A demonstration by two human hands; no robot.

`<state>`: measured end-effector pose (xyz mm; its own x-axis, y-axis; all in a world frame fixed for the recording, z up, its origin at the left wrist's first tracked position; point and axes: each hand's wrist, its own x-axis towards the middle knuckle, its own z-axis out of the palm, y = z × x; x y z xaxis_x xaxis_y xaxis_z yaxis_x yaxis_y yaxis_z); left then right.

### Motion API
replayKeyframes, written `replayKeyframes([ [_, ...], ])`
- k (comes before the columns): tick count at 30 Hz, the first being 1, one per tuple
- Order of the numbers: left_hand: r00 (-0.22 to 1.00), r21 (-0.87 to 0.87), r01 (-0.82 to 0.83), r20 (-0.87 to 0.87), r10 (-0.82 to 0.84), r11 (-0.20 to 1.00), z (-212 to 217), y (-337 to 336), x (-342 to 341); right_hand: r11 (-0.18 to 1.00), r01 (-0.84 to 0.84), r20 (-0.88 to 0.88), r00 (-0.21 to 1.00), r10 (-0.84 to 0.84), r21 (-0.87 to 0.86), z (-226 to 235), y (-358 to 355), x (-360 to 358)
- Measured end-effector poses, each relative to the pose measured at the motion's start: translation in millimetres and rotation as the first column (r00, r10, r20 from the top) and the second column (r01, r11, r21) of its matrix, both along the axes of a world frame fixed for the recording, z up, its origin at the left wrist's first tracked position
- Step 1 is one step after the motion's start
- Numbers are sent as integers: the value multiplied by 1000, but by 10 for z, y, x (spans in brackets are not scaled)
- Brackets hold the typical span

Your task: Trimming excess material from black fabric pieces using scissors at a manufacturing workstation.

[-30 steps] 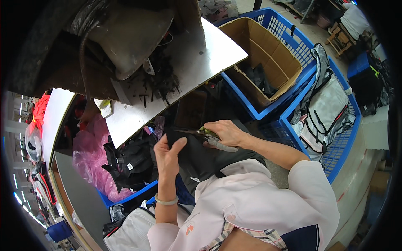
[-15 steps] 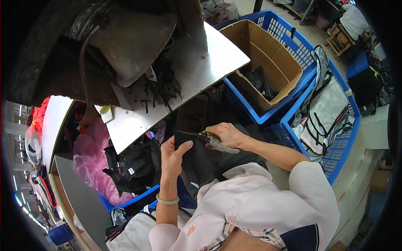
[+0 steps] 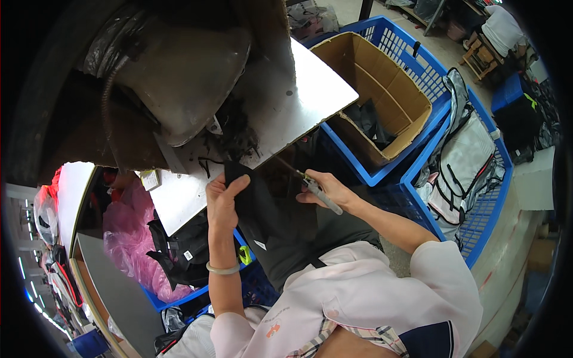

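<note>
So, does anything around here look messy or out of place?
Yes: dark scraps lie loose in a messy heap on the white tabletop, beyond the left hand and the black cloth it pinches. They look odd because they litter an otherwise pale surface.

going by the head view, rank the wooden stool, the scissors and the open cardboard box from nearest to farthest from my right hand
1. Scissors: held in the right hand.
2. Open cardboard box: ahead and to the right, inside a blue basket.
3. Wooden stool: far off at upper right, beyond the baskets.
</note>
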<state>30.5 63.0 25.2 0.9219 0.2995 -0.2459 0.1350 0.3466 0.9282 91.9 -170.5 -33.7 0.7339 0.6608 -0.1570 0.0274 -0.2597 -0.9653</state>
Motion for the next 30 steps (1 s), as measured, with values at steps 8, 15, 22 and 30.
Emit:
replayKeyframes([
  [8,987,110,-141,97,130,984,76,517,494,1000,25,-25,999,-25,3,-110,-112,-21],
  [15,964,219,-163,241,108,962,110,648,671,998,65,-67,996,-65,-5,-263,-159,-80],
  [22,994,102,-70,87,61,992,76,171,375,980,200,-558,814,-160,11,-38,-7,-178],
  [30,969,-43,53,243,-41,998,5,-631,-370,832,491,-791,602,-109,259,-338,108,-467],
])
